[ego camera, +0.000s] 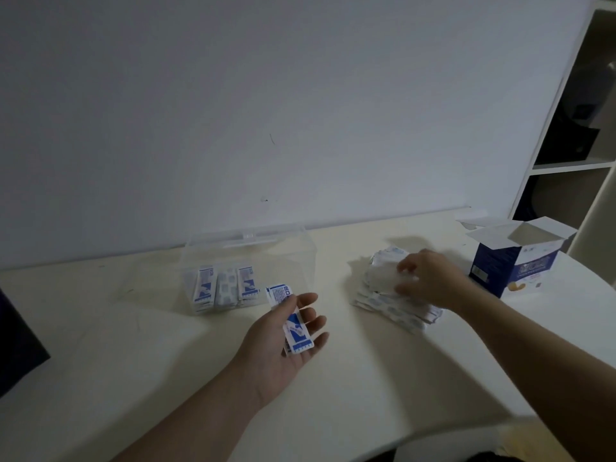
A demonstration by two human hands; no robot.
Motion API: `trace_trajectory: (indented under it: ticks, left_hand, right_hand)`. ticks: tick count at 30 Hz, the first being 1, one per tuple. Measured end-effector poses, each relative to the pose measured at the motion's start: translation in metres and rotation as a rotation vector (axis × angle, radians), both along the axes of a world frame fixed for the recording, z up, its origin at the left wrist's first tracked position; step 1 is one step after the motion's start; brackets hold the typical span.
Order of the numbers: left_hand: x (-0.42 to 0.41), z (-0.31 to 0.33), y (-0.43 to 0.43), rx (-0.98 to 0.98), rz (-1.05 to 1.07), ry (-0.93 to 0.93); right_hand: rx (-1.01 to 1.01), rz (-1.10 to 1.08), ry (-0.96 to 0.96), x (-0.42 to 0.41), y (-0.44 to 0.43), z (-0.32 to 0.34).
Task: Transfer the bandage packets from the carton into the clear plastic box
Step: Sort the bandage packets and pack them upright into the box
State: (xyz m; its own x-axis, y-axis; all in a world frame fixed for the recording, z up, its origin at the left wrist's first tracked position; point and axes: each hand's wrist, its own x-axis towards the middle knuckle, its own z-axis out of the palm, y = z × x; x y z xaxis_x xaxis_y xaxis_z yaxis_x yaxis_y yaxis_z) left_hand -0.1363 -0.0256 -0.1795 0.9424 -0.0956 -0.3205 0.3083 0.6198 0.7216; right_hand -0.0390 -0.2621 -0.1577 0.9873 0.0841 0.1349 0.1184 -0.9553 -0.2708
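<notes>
Flat blue-and-white bandage packets (296, 332) are pinned by the thumb of the left hand (280, 341), beside the clear plastic box (296, 258). The crinkly pile (393, 306) on the surface (160, 331) is pinched by curled fingers (409, 266) of the right hand (431, 278).

Blue print on the bandage packets (296, 332), blurred, lettering on the carton (533, 269) illegible too (nothing readable)

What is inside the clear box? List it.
Bandage packets stand upright at the left end of the clear box. Any behind the front row are hidden.
</notes>
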Motion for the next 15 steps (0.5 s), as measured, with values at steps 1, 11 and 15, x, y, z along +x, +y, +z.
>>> trace_trajectory:
  ticks: [1, 11, 15]
  left_hand:
    - [0.0, -0.001, -0.001, -0.005, -0.008, -0.002]
    - [0.005, -0.006, 0.004, -0.09, -0.002, 0.011]
    - [0.006, -0.008, 0.005, -0.091, -0.017, 0.024]
  right_hand:
    - [0.023, 0.01, 0.035, 0.001, -0.003, 0.001]
    - [0.469, 0.008, 0.132, 0.009, -0.01, 0.011]
    - [0.765, -0.006, -0.001, -0.004, -0.001, 0.022]
